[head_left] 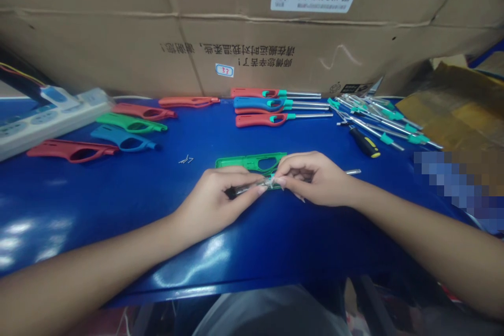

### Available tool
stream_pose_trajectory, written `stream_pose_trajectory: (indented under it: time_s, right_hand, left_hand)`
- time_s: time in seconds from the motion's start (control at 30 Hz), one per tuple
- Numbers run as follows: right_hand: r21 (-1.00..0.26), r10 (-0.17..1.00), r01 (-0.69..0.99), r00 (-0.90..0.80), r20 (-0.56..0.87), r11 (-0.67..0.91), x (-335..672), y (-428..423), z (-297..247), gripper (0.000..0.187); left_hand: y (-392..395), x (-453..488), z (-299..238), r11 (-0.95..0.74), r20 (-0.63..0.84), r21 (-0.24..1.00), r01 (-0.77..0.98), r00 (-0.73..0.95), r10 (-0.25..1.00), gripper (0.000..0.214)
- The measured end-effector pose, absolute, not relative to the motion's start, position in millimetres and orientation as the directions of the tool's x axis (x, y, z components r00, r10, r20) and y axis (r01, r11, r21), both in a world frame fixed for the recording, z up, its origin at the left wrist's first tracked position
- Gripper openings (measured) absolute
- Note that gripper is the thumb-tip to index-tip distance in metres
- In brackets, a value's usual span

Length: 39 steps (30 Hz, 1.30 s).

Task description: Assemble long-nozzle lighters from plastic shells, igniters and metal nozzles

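My left hand [216, 195] is closed on a dark, shiny lighter insert [241, 188], with thumb and fingertips pinching its right end. My right hand [318, 178] pinches a small teal piece [271, 178] where the two hands meet. From behind the right hand, the end of a metal lighter tube [353, 171] sticks out; how it joins the teal piece is hidden. Just beyond my fingers lies a green lighter casing [236, 161], its hollow side facing up and partly covered by my hands.
Several assembled lighters [262, 119] lie at the back centre, with coloured casings [74, 151] to the left. Small screws [186, 159] are left of my hands. Metal tubes with teal parts [388, 121] and a screwdriver [364, 142] lie right. A power strip [51, 121] and cardboard box [118, 52] border the table.
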State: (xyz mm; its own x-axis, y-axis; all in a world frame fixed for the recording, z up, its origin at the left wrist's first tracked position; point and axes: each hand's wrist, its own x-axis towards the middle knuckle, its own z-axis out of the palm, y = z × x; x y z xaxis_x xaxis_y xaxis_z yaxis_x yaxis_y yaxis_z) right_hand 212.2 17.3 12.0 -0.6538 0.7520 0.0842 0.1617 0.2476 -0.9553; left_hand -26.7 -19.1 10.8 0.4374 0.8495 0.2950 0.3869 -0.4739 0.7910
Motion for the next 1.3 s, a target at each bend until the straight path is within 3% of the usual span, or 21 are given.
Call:
stream_pose_trajectory:
  time_s: [0.27,0.67,0.8,0.97,1.3]
  right_hand:
    - [-0.961,0.757,0.186,-0.653,0.037,0.207,212.3,16.9,11.3,0.022]
    - [-0.939,0.751,0.209,-0.657,0.073,0.274,211.9,20.1,12.2,0.019]
    - [-0.967,0.782,0.157,-0.621,0.06,0.2,210.6,21.0,12.5,0.024]
    - [-0.96,0.795,0.209,-0.606,0.022,0.186,206.7,21.6,12.5,0.024]
    - [-0.955,0.792,0.163,-0.601,0.102,0.247,209.2,23.0,11.7,0.017]
  left_hand:
    - [-21.3,-24.6,7.8,-0.46,0.297,0.814,0.354,0.427,0.854,0.015]
    - [-18.0,-24.8,10.5,-0.463,0.31,0.81,0.36,0.408,0.859,0.014]
    - [-18.0,-26.1,11.8,-0.447,0.301,0.81,0.379,0.386,0.872,0.013]
    - [-17.9,-25.1,11.2,-0.435,0.284,0.816,0.38,0.391,0.875,0.014]
    - [-15.6,-25.8,12.5,-0.372,0.249,0.849,0.376,0.337,0.908,0.014]
